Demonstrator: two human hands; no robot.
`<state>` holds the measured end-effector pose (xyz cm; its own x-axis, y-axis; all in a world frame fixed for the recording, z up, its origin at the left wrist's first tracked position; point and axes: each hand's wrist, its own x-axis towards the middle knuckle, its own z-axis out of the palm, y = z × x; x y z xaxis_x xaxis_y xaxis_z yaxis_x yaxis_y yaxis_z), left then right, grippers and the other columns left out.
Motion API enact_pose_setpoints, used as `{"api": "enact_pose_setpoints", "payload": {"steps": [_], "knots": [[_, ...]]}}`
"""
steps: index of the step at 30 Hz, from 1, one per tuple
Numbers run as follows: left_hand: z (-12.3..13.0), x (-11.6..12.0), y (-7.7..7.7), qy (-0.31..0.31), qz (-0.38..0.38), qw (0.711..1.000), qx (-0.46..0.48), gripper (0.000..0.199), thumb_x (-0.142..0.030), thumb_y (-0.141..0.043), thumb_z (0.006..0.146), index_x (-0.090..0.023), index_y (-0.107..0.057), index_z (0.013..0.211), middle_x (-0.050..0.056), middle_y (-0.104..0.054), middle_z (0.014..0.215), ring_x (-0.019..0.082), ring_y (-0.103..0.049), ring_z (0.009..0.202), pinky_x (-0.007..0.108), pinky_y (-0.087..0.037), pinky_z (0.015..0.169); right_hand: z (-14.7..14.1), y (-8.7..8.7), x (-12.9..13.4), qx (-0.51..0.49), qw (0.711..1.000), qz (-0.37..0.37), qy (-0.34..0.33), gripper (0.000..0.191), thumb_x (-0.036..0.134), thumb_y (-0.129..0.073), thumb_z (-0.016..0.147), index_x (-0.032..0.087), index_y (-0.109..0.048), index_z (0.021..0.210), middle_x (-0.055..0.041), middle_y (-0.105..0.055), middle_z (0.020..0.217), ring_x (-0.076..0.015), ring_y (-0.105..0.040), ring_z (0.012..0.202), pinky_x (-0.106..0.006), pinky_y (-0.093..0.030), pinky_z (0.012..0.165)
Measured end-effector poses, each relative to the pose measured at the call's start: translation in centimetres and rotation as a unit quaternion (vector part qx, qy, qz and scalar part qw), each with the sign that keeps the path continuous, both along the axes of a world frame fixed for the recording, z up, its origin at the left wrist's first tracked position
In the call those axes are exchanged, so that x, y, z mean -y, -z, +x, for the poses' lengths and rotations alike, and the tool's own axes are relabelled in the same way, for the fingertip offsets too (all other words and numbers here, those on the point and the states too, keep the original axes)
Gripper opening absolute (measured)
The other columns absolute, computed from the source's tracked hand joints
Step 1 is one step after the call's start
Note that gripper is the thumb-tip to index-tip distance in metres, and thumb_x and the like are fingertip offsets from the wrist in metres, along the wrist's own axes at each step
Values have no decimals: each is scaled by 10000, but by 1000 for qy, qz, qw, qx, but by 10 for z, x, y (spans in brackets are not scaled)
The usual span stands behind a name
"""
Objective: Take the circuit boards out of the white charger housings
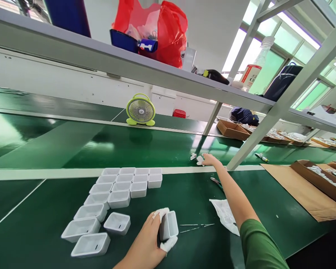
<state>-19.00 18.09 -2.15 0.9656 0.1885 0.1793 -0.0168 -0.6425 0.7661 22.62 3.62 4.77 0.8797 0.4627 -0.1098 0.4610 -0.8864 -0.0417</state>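
Fingers of the left hand point(148, 239) were curled round a small white case point(169, 225), with a white cloth point(166, 244) bunched between palm and case. The case stood on its narrow side, tilted, its open mouth facing right and its long axis running roughly up and away from the person. It was held low over the green table point(58, 209), just right of the rows of matching white cases point(120, 194), which lay mouth-up and close together.

Far off, the right hand point(210, 160) was stretched to full reach across the white strip point(44, 173) onto the farther green belt. Its fingertips were on or at some small white parts point(197, 158); whether they had closed on one I could not tell from where I stood. Those parts lay just left of the fingers, well apart from the held case. Between the two hands lay a crumpled white sheet point(225, 215) and thin metal tweezers point(197, 226), nearer the left hand than the right.
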Motion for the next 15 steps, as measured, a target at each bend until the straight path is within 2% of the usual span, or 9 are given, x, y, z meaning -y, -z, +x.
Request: {"api": "enact_pose_setpoints", "payload": {"steps": [4, 8, 11, 15], "knots": [[1, 1, -7, 9, -10, 1000, -6, 545, -336, -595, 805, -145, -527, 1310, 189, -612, 1281, 322, -611, 1208, 501, -513, 1050, -18, 1, -37, -18, 997, 9, 70, 337, 354, -620, 964, 166, -591, 1243, -92, -620, 1252, -233, -644, 1072, -448, -565, 905], [-1, 1, -12, 10, -19, 1000, -3, 542, -324, -605, 806, -152, -511, 1311, 186, -601, 1296, 317, -598, 1221, 500, -503, 1057, -37, -11, -59, -24, 993, 79, 79, 329, 350, -620, 965, 165, -594, 1236, -91, -625, 1240, -226, -649, 1056, -438, -570, 894], [-3, 1, -15, 8, -30, 999, 11, 552, -323, -604, 817, -157, -481, 1329, 193, -585, 1320, 321, -577, 1247, 525, -481, 1073, -54, -32, -57, -5, 985, 167, 49, 319, 356, -622, 963, 157, -604, 1213, -88, -637, 1214, -220, -655, 1037, -432, -570, 885], [-5, 1, -20, 23, -62, 997, 32, 533, -328, -611, 822, -162, -481, 1311, 186, -588, 1300, 313, -580, 1230, 517, -484, 1065, -97, -58, -25, 48, 946, 321, -26, 388, 447, -635, 922, 188, -618, 1210, -89, -678, 1152, -263, -644, 1094, -468, -520, 977]]}}
